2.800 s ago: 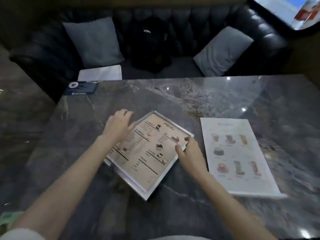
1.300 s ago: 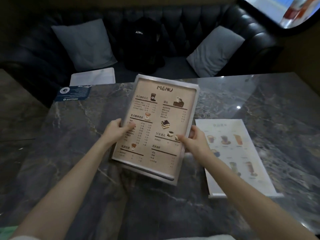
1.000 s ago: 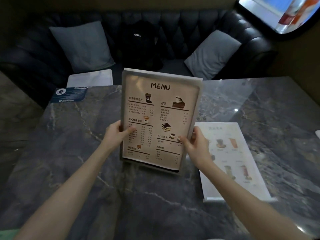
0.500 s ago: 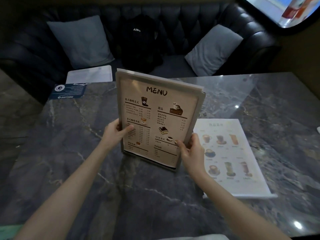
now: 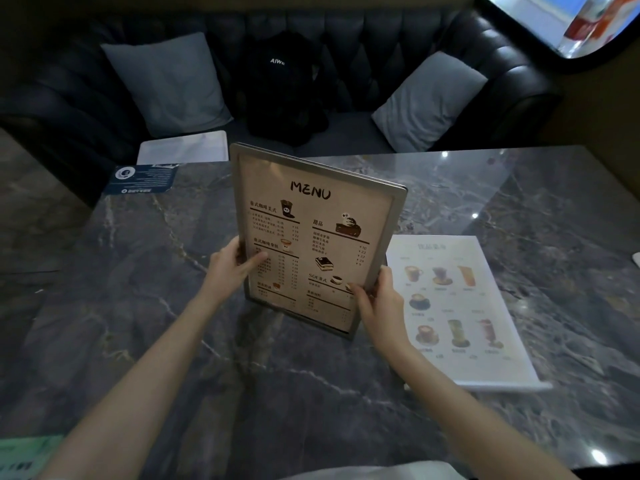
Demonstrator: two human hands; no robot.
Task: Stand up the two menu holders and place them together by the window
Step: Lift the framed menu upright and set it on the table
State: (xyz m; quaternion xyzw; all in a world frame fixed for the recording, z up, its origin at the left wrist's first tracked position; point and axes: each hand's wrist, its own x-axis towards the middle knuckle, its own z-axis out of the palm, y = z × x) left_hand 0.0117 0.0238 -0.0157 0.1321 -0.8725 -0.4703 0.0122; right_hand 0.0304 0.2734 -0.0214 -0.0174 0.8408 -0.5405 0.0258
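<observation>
On the glossy, veined grey marble table (image 5: 138,271), a rectangular metal-framed menu holder (image 5: 315,237) is standing upright near the middle, its beige printed face toward the camera. Left hand (image 5: 232,268) is pinching its left edge while right hand (image 5: 377,299) is gripping its lower right corner. Just right of it, a flat white drinks menu holder (image 5: 460,313) is lying face up, far from the window (image 5: 561,22).

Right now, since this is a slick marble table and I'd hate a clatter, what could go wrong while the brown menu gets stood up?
The brown framed menu holder stands tilted, pinched at its side edges by the left hand and right hand. Released early, it may tip or slide on the glossy grey marble table. Moved rightward carelessly, its base could catch the white drinks menu holder lying flat beside it.
</observation>
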